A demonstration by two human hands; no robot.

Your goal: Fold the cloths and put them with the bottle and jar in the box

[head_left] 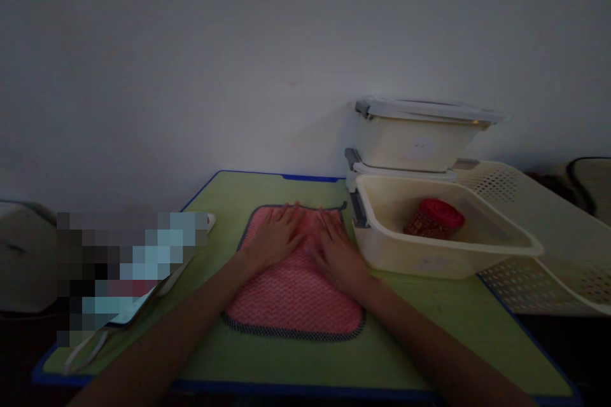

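Note:
A pink woven cloth (296, 296) with a dark checked border lies flat on a small green table (420, 331) with a blue rim. My left hand (277, 235) rests palm down on the cloth's far left part, fingers stretched toward its far edge. My right hand (337, 248) lies flat beside it on the far right part, fingers spread. Both hands touch the cloth and hold nothing.
An open cream tub (443, 261) with a red-lidded jar (433, 218) inside stands right of the cloth. Two lidded containers (420, 137) are stacked behind it. A perforated cream basket (548, 229) sits at the far right. A blurred tablet with a white cable (83, 346) lies left.

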